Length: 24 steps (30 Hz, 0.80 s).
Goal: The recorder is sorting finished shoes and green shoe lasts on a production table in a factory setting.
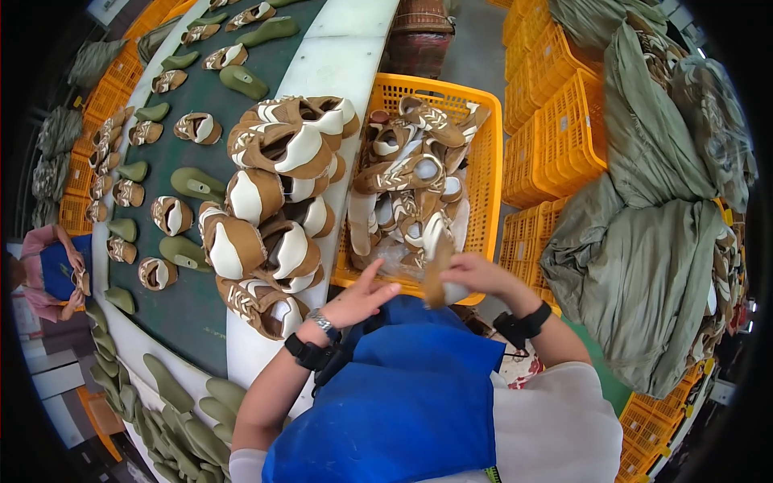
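Note:
My right hand (475, 275) is closed around a brown shoe (437, 282), which is smeared by motion, above the near edge of a yellow crate. To its left, my left hand (361, 299) has its fingers stretched apart and holds nothing. Brown and white sneakers (411, 173) with white laces fill much of the yellow crate (489, 173), with some clear plastic among them. Beside the crate, on the white table edge, stands a heap of similar shoe uppers (270, 197), stacked several high.
A green conveyor belt (211, 318) carries shoe uppers and olive shoe lasts (199, 184). More lasts (181, 431) lie piled at lower left. Across the belt, a person (56, 266) in a blue apron handles a shoe. Stacked yellow crates (555, 121) and grey-green cloth covers (644, 274) stand at right.

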Each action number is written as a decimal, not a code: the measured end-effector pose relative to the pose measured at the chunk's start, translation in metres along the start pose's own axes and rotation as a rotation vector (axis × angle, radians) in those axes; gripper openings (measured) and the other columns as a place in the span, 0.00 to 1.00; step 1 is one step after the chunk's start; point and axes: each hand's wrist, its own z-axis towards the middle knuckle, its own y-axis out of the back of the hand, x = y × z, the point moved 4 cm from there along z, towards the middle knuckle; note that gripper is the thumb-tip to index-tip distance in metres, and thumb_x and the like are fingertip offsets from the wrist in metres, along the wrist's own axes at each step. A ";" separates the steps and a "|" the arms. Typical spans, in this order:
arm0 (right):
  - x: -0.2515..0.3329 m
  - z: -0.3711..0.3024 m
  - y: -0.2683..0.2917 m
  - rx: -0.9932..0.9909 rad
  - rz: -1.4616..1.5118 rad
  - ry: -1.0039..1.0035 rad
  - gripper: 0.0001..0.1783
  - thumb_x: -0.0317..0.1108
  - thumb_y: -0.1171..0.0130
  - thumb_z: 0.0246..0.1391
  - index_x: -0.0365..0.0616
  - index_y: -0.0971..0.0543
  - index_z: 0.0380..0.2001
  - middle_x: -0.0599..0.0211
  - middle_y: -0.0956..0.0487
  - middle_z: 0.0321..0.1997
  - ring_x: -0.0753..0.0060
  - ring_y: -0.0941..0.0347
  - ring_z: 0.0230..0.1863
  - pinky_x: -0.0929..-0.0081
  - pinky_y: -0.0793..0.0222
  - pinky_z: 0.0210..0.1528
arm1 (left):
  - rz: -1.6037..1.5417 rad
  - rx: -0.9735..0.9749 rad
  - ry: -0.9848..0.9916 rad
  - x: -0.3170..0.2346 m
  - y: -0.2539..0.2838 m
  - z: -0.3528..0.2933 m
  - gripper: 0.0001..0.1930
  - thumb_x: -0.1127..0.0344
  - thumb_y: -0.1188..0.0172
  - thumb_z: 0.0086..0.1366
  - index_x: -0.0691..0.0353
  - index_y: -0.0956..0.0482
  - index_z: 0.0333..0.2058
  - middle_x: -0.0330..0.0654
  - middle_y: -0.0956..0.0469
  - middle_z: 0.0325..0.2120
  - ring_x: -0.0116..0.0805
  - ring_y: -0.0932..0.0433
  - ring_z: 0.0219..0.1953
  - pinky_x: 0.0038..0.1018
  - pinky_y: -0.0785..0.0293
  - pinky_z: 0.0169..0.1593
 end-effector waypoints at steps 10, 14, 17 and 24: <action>-0.009 0.116 -0.034 0.788 0.288 -0.351 0.17 0.39 0.52 0.56 0.37 0.26 0.42 0.55 0.22 0.36 0.68 0.24 0.34 0.74 0.27 0.38 | -0.398 -0.291 0.133 0.077 0.007 0.022 0.32 0.71 0.50 0.50 0.68 0.48 0.55 0.49 0.34 0.45 0.35 0.33 0.46 0.27 0.35 0.50; -0.044 0.224 0.060 -0.539 -0.660 0.064 0.16 0.22 0.54 0.42 0.40 0.28 0.38 0.59 0.24 0.33 0.52 0.28 0.33 0.62 0.30 0.35 | -0.491 -0.443 0.179 0.124 0.014 0.006 0.31 0.69 0.52 0.50 0.71 0.47 0.53 0.50 0.34 0.46 0.37 0.33 0.47 0.27 0.36 0.51; -0.041 0.250 0.094 -0.697 -1.038 0.277 0.21 0.26 0.47 0.41 0.49 0.29 0.43 0.60 0.25 0.39 0.58 0.36 0.47 0.59 0.41 0.49 | -0.541 -0.462 0.169 0.126 0.015 -0.002 0.30 0.68 0.51 0.50 0.71 0.47 0.53 0.50 0.35 0.46 0.36 0.33 0.46 0.26 0.36 0.50; -0.054 0.243 0.094 -0.191 -1.444 -0.040 0.26 0.41 0.45 0.46 0.60 0.34 0.51 0.63 0.23 0.40 0.58 0.35 0.53 0.49 0.55 0.58 | -0.597 -0.448 0.134 0.121 0.021 -0.003 0.29 0.67 0.51 0.51 0.71 0.46 0.52 0.50 0.34 0.44 0.36 0.34 0.46 0.26 0.37 0.50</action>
